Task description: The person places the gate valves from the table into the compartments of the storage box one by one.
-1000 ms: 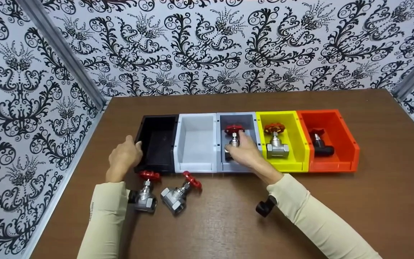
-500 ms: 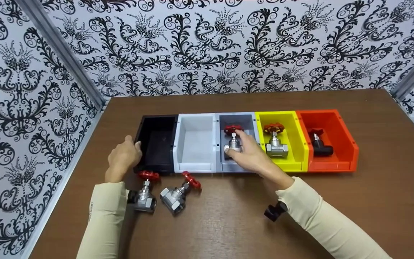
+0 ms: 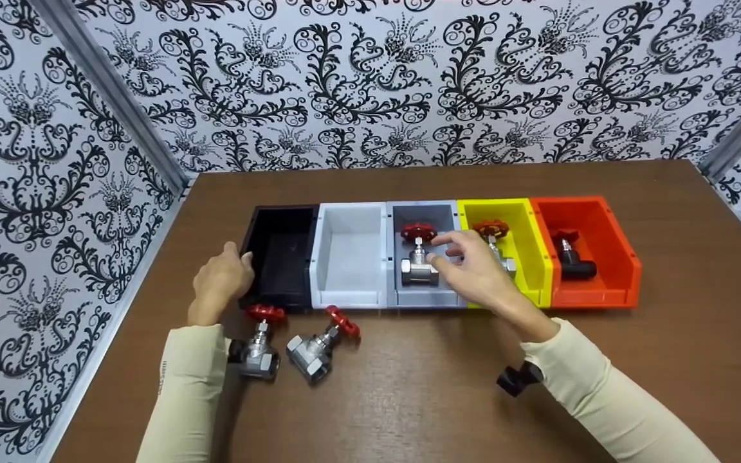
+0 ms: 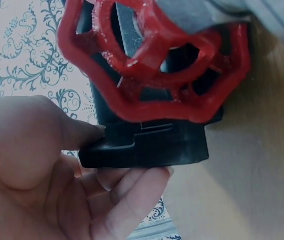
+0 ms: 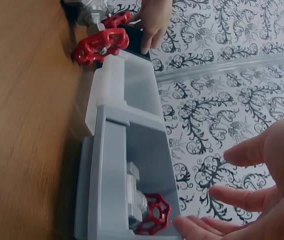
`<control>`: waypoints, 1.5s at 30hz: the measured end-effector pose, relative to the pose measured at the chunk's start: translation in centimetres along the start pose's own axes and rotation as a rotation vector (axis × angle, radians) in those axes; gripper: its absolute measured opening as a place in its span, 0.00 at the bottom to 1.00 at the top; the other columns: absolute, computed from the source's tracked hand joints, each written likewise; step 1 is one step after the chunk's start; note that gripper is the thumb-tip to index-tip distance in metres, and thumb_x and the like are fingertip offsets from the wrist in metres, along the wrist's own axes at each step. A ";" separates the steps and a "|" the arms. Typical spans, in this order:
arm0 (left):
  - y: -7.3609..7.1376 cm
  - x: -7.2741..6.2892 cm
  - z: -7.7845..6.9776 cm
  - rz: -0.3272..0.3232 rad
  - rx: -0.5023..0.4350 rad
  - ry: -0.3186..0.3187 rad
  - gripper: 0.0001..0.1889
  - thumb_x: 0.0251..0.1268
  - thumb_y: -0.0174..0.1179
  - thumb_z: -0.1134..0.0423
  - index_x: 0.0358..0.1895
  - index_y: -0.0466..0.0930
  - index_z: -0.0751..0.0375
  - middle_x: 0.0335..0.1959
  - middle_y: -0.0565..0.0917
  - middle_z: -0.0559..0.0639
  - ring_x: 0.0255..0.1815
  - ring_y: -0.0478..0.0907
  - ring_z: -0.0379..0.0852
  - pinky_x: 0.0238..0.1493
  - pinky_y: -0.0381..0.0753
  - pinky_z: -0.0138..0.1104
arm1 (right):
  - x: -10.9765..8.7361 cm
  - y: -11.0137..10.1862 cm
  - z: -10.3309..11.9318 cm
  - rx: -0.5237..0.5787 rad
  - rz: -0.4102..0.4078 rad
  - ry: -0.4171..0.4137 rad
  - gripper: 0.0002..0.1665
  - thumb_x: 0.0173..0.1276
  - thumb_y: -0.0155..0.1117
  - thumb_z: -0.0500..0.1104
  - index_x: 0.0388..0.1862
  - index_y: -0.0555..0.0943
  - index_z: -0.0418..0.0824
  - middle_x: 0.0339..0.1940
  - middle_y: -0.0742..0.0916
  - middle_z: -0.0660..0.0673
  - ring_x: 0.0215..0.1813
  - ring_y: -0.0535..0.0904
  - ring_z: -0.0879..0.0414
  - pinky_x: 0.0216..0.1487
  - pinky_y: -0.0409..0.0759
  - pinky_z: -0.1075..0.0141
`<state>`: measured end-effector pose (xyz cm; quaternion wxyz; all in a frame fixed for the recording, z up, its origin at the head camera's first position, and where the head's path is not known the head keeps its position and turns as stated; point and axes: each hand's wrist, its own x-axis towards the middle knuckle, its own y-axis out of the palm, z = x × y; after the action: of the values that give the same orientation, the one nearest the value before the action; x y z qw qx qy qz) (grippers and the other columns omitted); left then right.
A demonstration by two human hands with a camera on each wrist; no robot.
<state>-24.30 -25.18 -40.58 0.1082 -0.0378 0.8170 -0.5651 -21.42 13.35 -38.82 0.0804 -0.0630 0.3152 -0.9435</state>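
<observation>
My left hand (image 3: 222, 280) holds the left wall of the black bin (image 3: 280, 298); in the left wrist view its thumb and fingers pinch the edge of this bin. Over the right side of the grey bin (image 3: 425, 298) hovers my right hand (image 3: 478, 273), its fingers loosely spread around nothing. A metal gate valve (image 3: 419, 271) with a red handwheel stands in that grey bin, just left of the right fingertips. The right hand partly covers a similar valve (image 3: 491, 230) in the yellow bin (image 3: 545, 283).
Two more red-wheeled valves, one (image 3: 261, 357) by the left sleeve and one (image 3: 311, 357) lying tilted, are on the brown table (image 3: 396, 405). The white bin (image 3: 350, 298) sits between black and grey. A black valve (image 3: 577, 267) is in the orange bin (image 3: 605, 298).
My right hand has let go of the valve in the grey bin and moved right, its fingers opening. The valve stays in the bin. The left hand has not moved.
</observation>
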 end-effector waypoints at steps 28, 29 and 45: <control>-0.1 0.2 -0.1 0.028 0.009 0.008 0.26 0.80 0.37 0.53 0.66 0.60 0.73 0.56 0.75 0.80 0.53 0.75 0.77 0.51 0.73 0.62 | -0.7 -9.8 -7.3 -0.157 -0.375 0.006 0.18 0.70 0.60 0.41 0.51 0.81 0.28 0.58 0.77 0.26 0.65 0.65 0.30 0.65 0.58 0.39; -0.1 0.2 -0.1 0.029 0.007 0.008 0.26 0.80 0.37 0.53 0.65 0.60 0.73 0.56 0.75 0.80 0.54 0.75 0.77 0.51 0.73 0.62 | -0.8 -10.2 -7.7 -0.171 -0.399 0.008 0.17 0.70 0.60 0.41 0.50 0.82 0.28 0.57 0.78 0.26 0.64 0.65 0.30 0.65 0.58 0.39; -0.1 0.0 -0.1 0.029 0.009 -0.008 0.25 0.79 0.38 0.52 0.64 0.62 0.71 0.58 0.75 0.79 0.56 0.73 0.77 0.53 0.72 0.62 | -2.1 -15.7 -11.5 -0.272 -0.405 0.299 0.35 0.73 0.52 0.51 0.70 0.65 0.30 0.70 0.59 0.18 0.71 0.49 0.23 0.66 0.51 0.32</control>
<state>-24.34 -25.10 -40.40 0.1199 -0.0279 0.8144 -0.5671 -23.11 32.84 -38.58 -0.1662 0.0050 0.4281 -0.8883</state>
